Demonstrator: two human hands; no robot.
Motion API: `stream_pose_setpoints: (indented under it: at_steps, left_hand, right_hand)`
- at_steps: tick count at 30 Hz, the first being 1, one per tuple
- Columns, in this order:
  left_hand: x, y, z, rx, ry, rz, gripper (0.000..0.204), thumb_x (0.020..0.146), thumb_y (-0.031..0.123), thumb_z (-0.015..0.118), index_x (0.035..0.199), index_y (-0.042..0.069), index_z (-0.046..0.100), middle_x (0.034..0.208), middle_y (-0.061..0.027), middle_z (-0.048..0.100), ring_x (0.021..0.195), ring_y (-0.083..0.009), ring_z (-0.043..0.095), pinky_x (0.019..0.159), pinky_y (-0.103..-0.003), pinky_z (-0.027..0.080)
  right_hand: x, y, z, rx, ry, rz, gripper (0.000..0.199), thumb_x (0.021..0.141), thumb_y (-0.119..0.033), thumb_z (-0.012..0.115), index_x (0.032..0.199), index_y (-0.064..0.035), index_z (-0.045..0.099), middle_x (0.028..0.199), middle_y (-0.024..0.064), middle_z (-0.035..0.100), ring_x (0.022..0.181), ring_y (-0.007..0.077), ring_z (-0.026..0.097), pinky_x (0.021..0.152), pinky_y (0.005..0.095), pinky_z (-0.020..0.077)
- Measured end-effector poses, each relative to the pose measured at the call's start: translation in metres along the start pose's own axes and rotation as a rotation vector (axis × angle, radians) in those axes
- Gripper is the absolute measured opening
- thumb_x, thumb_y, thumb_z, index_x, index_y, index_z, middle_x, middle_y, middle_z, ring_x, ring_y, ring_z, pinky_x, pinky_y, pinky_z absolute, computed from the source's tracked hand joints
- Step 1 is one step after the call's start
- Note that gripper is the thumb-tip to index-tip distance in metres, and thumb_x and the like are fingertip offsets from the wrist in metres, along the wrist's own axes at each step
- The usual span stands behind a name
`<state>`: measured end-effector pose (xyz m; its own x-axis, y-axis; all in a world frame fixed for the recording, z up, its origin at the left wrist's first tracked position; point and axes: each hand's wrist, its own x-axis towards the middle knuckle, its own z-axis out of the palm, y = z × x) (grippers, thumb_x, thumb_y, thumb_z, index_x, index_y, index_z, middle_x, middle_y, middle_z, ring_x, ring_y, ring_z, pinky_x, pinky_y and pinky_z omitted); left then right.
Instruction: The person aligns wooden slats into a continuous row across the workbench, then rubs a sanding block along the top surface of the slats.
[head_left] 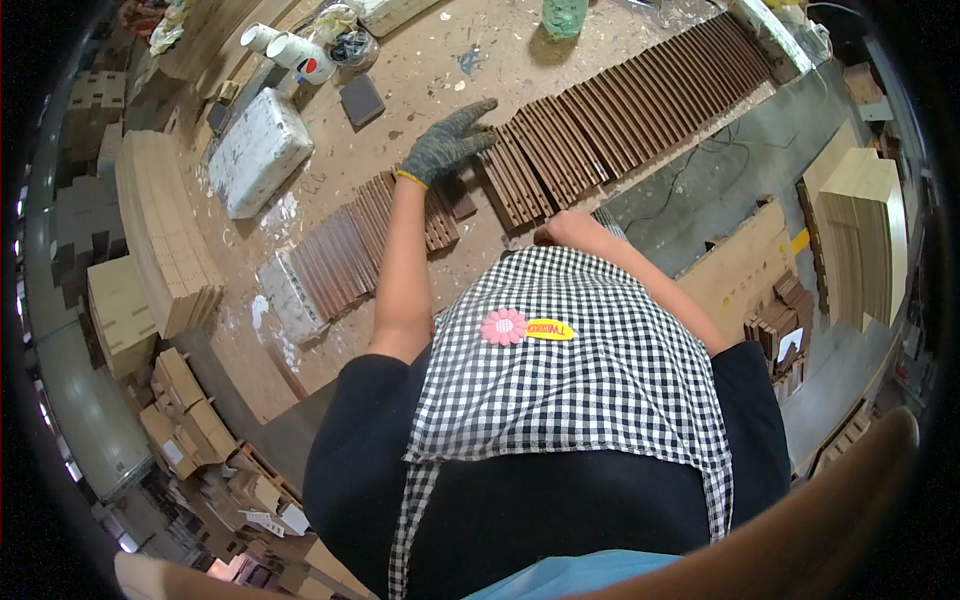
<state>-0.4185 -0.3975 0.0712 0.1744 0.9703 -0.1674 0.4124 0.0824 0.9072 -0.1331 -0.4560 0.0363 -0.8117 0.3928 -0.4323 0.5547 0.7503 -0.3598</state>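
My left hand (447,143), in a dark grey-green glove with a yellow cuff, is spread with fingers stretched out. Its fingertips reach the left end of a long row of brown grooved wooden slats (640,115), lined up side by side across the table. A shorter row of slats (370,235) lies to the left of my left forearm. Between the rows, a loose brown piece (459,198) rests on the tabletop. My bare right hand (572,228) is curled at the near edge of the long row, close to my apron; what its fingers hold, if anything, is hidden.
A paint-spattered white block (260,152) and a small dark square (361,101) lie on the table (420,75). White cups (300,58) and a green container (564,18) stand at the back. Stacked boards (165,230) are left; more boards (860,215) stand right.
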Motion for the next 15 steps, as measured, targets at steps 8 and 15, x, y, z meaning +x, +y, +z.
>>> stream_pose_setpoints:
  at_steps: [8, 15]
  left_hand:
    - [0.019, -0.017, 0.026, -0.126, -0.191, -0.030, 0.061, 0.089, 0.023, 0.078, 0.145, 0.014, 0.056, 0.148, -0.0041, 0.055, 0.134, -0.0211, 0.052, 0.112, -0.038, 0.044]
    - [0.005, -0.007, 0.032, -0.139, -0.109, -0.075, 0.052, 0.093, 0.026, 0.074, 0.141, 0.012, 0.060, 0.138, -0.0045, 0.064, 0.125, -0.0167, 0.059, 0.107, -0.034, 0.047]
  right_hand:
    - [0.003, -0.007, -0.015, 0.268, -0.170, 0.313, 0.080, 0.106, -0.061, 0.025, 0.079, -0.0009, 0.071, 0.069, 0.0166, 0.066, 0.061, 0.0297, 0.065, 0.059, 0.0442, 0.0551]
    - [0.020, 0.007, 0.015, 0.509, -0.147, 0.312, 0.087, 0.107, -0.059, 0.015, 0.088, 0.0030, 0.072, 0.084, 0.0251, 0.070, 0.084, 0.0399, 0.070, 0.091, 0.0499, 0.0507]
